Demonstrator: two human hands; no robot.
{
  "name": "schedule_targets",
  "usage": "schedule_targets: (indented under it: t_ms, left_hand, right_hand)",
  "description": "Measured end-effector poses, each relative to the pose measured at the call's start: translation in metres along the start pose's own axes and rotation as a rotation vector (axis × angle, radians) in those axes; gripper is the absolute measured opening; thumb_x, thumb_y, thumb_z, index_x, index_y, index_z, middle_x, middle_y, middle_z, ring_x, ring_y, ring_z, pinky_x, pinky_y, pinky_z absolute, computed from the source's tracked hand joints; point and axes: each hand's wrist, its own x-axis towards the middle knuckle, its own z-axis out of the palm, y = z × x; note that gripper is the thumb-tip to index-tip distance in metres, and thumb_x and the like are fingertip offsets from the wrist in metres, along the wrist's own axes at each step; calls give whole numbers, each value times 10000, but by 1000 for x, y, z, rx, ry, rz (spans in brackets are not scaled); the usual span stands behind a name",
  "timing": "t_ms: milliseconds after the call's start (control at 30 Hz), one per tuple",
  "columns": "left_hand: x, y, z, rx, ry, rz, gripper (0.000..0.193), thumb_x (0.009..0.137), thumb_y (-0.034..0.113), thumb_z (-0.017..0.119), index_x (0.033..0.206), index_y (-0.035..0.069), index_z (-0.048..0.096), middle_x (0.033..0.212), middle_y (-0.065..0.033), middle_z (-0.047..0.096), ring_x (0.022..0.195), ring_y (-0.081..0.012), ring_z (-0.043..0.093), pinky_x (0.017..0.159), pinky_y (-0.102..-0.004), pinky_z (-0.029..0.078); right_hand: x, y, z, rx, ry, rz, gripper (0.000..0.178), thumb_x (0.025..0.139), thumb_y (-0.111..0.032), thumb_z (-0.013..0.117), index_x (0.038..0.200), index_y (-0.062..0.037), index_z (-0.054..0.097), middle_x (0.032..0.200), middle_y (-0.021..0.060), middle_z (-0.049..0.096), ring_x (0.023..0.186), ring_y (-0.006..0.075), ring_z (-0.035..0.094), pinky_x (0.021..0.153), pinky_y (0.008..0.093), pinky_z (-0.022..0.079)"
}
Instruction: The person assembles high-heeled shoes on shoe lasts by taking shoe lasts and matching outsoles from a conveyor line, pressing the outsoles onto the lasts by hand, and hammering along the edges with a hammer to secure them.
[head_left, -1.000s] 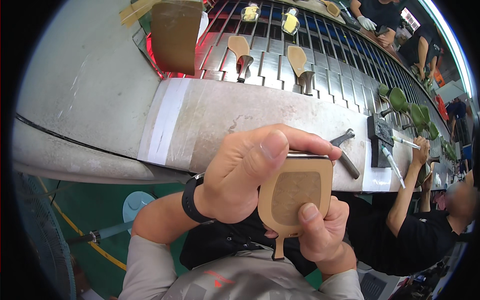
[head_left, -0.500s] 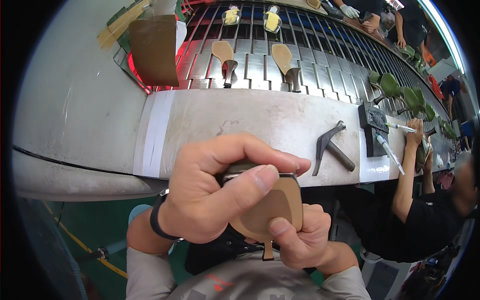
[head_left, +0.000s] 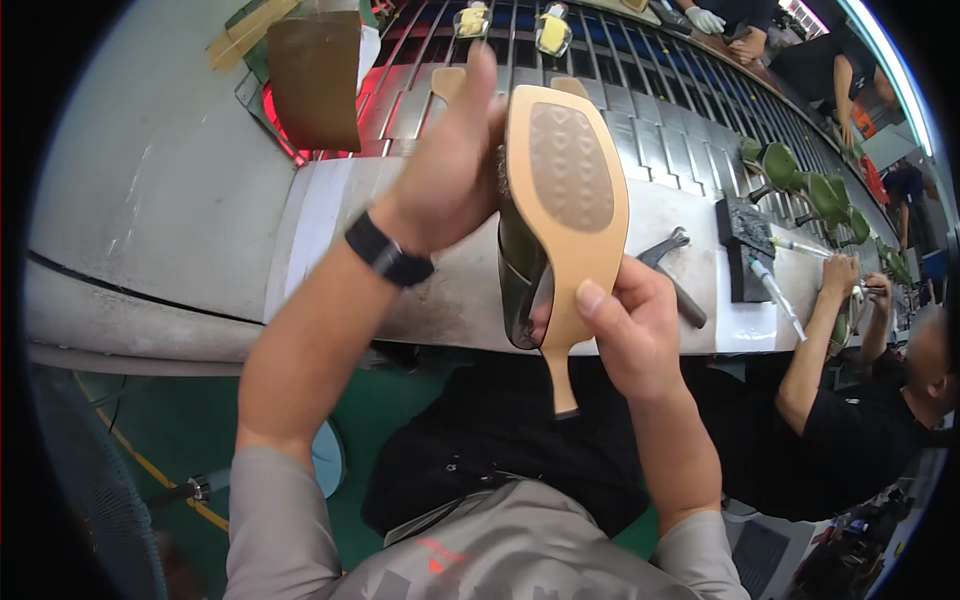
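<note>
A heeled shoe (head_left: 580,250) is held up in front of me, its tan sole facing me and its toe end upward. The sole carries a brown textured patch, and the dark upper shows along its left side. My right hand (head_left: 640,325) grips the shoe near the arch, thumb on the sole and the other fingers mostly hidden behind. The narrow heel points down. Beside the toe end, my left hand (head_left: 450,170) is raised with the thumb stretched up, somewhat blurred. Its other fingers are partly hidden, and I cannot tell whether it touches the upper.
On the pale bench (head_left: 400,310) lie a hammer (head_left: 680,290) and a black block (head_left: 745,250) with syringes (head_left: 775,295). Beyond runs a slatted conveyor (head_left: 650,130) bearing soles and green shoes (head_left: 780,170). A brown sheet (head_left: 313,85) stands far left. A co-worker (head_left: 840,420) sits at right.
The shoe has risen and tipped so its whole sole shows. My left hand has let go of the toe end and moved up and away; my right hand keeps its grip.
</note>
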Motion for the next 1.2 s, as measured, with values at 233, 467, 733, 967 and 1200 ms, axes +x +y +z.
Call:
schedule_targets:
  t_ms: [233, 467, 733, 967, 1200]
  left_hand:
    - [-16, -44, 26, 343, 3, 259, 863, 857, 467, 860, 1418, -43, 448, 1274, -113, 636, 1151, -169, 623, 1022, -339, 520]
    - [-17, -45, 29, 335, 4, 243, 852, 847, 350, 905, 1433, -45, 429, 1248, -110, 643, 1139, -167, 623, 995, -333, 531]
    - [-20, -44, 29, 327, 21, 267, 745, 894, 294, 867, 1419, -48, 464, 1238, -102, 657, 1125, -158, 629, 990, -322, 526]
    - [-37, -31, 27, 196, 49, 145, 805, 830, 275, 916, 1435, -38, 486, 1243, -81, 661, 1131, -147, 628, 999, -314, 517]
    - [-98, -22, 9, 325, 55, 190, 1233, 592, 274, 1052, 1569, -11, 356, 1492, -175, 560, 1376, -261, 550, 1142, -404, 462]
  right_hand:
    - [3, 20, -26, 120, 147, -109, 319, 1042, -251, 670, 1151, 49, 667, 842, 151, 745, 676, 192, 730, 662, 321, 628]
    - [-3, 21, -21, 88, 201, -88, 322, 1035, -252, 682, 1154, 48, 672, 830, 146, 745, 664, 181, 725, 654, 314, 626]
    - [-6, 16, -13, 36, 241, -58, 315, 1035, -242, 674, 1148, 52, 672, 828, 143, 743, 675, 173, 724, 653, 312, 622]
    - [-14, 11, 2, 24, 209, -38, 246, 1026, -180, 679, 1113, 50, 688, 852, 111, 736, 711, 147, 722, 662, 291, 609]
    - [-21, -6, 10, -252, -13, 98, 224, 1029, -179, 684, 1039, 44, 669, 837, 91, 728, 692, 133, 684, 628, 264, 560]
